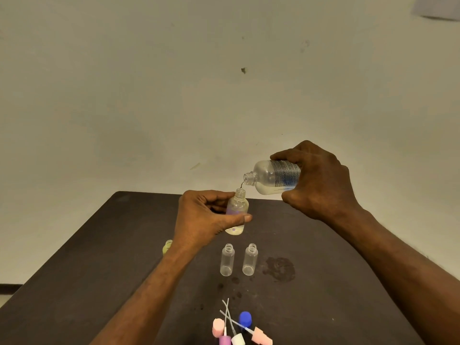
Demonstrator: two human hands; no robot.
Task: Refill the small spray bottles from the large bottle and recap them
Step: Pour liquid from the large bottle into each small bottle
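Small bottle in hand (237, 211): uncapped, upright, held above the middle of the table (323, 257); a little clear liquid at its base; a thin stream enters its neck.
Left hand (206, 217): fingers and thumb curled round this bottle's body.
Large bottle (275, 176): clear, labelled, tipped with its open neck down-left, just above the small bottle's mouth; partly full.
Right hand (321, 180): wrapped round the large bottle's rear half.
Empty small bottles (227, 260) (249, 259): two, uncapped, upright, side by side, nearer the front edge.
Yellowish bottle (168, 246): open neck; mostly hidden behind the left forearm.
Spray caps (239, 332): loose heap at the front edge; pink, white and purple heads, dip tubes crossing; blue cap (245, 319) beside them.
Wet stain (280, 268): right of the empty pair.
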